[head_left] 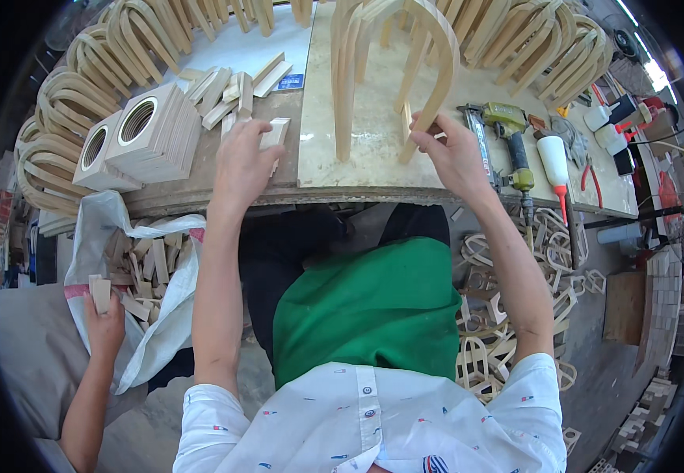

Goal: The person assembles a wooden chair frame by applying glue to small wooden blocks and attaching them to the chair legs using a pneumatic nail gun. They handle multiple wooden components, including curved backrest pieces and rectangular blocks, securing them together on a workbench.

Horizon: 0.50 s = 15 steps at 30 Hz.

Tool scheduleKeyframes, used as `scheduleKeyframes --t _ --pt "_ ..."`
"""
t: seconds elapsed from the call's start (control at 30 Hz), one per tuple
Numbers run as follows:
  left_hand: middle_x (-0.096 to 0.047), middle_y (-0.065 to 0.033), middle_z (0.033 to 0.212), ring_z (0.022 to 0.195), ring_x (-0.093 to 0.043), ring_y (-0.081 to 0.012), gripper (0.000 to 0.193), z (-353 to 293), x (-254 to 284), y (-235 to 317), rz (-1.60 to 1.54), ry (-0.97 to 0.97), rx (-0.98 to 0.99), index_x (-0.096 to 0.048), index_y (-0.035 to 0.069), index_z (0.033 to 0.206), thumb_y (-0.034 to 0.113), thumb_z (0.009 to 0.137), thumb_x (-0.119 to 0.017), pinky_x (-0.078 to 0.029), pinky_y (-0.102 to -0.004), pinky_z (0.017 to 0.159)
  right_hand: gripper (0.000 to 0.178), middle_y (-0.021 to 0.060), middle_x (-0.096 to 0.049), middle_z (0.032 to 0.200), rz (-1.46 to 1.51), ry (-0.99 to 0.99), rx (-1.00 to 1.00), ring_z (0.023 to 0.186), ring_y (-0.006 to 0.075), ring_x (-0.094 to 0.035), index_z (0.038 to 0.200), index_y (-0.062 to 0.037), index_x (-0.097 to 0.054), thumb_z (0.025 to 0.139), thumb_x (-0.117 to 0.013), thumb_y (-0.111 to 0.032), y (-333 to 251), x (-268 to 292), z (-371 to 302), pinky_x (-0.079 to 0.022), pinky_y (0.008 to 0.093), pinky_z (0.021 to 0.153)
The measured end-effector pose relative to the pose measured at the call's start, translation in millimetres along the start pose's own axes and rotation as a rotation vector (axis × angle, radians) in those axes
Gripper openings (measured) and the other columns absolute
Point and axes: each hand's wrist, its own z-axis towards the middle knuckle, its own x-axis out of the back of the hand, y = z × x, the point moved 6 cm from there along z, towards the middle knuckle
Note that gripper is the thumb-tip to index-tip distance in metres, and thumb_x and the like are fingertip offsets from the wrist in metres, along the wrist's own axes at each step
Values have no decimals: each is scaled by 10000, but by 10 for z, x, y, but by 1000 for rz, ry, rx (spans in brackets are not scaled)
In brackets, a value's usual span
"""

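Observation:
A pale wooden arch frame [446,67] stands on the bench in front of me, its bent top up and its legs down. My right hand [452,154] is closed with thumb and fingers at the near end of its right leg. A narrow wooden strip [407,122] shows beside that leg, by my fingertips. To the left, my left hand [243,162] curls over some small wood pieces, its thumb and fingers around a small wooden block [276,132]; the fingertips are partly hidden. More loose wood blocks [214,91] lie just beyond it.
Two wooden boxes with round holes [157,134] sit left. Rows of arch frames [121,47] line the back. A nail gun [515,142], glue bottle [552,158] and red pliers [592,181] lie right. Another person's hand [105,327] holds wood pieces by a white sack [165,339].

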Motion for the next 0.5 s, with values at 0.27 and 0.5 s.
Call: scheduleKeyframes --t 0.27,0.5 --pt "-604 -198 1001 957 -592 -358 355 -60 -59 -135 64 -156 196 -609 -10 974 237 750 -732 -466 -421 847 285 118 -642 833 97 -13 1 792 215 -624 1131 -6 -602 882 -624 -142 210 99 189 -493 332 736" --pt "-620 -181 893 848 -613 -310 362 -23 -120 -189 84 -157 211 -578 -24 906 263 744 -729 -472 -396 765 289 104 -643 872 113 2 -3 847 198 -614 1151 -15 -603 889 -611 -137 241 51 155 -486 325 778"
